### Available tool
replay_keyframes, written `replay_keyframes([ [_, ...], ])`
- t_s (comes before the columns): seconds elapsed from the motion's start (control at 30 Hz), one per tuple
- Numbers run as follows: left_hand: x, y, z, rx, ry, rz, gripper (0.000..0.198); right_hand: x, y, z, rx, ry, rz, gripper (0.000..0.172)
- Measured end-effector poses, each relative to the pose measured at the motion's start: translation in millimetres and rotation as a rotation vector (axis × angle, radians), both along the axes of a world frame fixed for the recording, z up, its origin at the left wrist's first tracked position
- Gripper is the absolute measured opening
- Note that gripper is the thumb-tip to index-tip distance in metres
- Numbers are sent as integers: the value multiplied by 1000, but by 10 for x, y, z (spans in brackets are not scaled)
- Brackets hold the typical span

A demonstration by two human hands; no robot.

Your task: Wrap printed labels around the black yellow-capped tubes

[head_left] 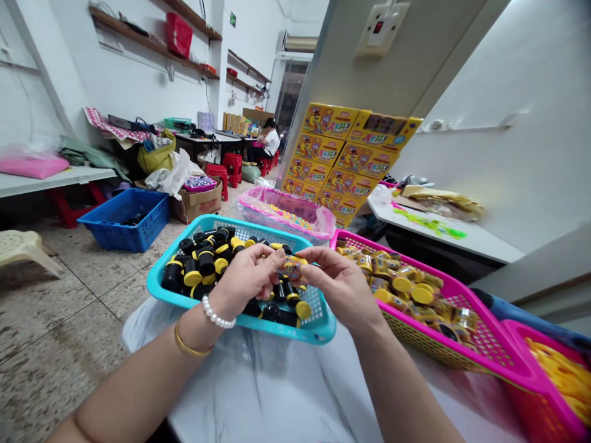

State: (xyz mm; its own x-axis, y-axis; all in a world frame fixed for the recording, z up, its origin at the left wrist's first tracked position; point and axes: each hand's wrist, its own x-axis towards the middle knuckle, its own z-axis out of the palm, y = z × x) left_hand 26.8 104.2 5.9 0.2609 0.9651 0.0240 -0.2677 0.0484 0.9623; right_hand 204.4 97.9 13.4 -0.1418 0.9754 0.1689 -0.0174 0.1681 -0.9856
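Note:
Both my hands meet over the near edge of a turquoise basket (203, 303) and pinch one small toy (292, 268), a little cylinder with a colourful label. My left hand (247, 280), with a pearl bracelet and a gold bangle on the wrist, grips its left end. My right hand (335, 283) grips its right end. The turquoise basket holds several small black cylinders with yellow caps (205, 263). To the right, a pink basket (480, 357) holds several labelled yellow-capped pieces (406, 286).
The baskets stand on a white marbled table (277, 394). Behind are a pink-lined tray (286, 212), stacked yellow cartons (351, 154), a second white table (462, 237), a blue crate (129, 218) on the floor, red stools and a seated person (268, 143) far back.

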Motion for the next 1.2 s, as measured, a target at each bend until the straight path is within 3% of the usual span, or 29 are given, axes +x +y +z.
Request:
replay_keyframes([
  [0.2,18,-72,41,108,100,-28,54,-73,-59,29,-30,-75,-35,40],
  [0.5,16,-20,7,8,82,-21,42,-9,-95,57,64,-188,110,47],
  [0.6,22,-45,26,-8,106,-20,40,-46,-120,52,175,-298,43,49],
  [0.7,28,-65,55,-36,135,2,37,-56,-126,49,343,-478,-57,38],
  [0.77,30,-68,66,-61,147,16,37,-33,-121,50,359,-531,-5,38],
  [0.9,30,-77,57,-66,161,6,41,-17,-138,61,228,-432,195,52],
  [0.97,28,-79,42,-30,179,-35,46,-16,-158,82,198,-397,213,51],
  [1.03,20,-70,29,21,202,-66,53,55,-162,128,241,-443,108,42],
  [1.07,14,-61,25,45,207,-69,57,135,-153,160,289,-501,-15,38],
  [1.2,28,-96,14,160,243,-19,52,656,-62,300,460,-914,-724,42],
])
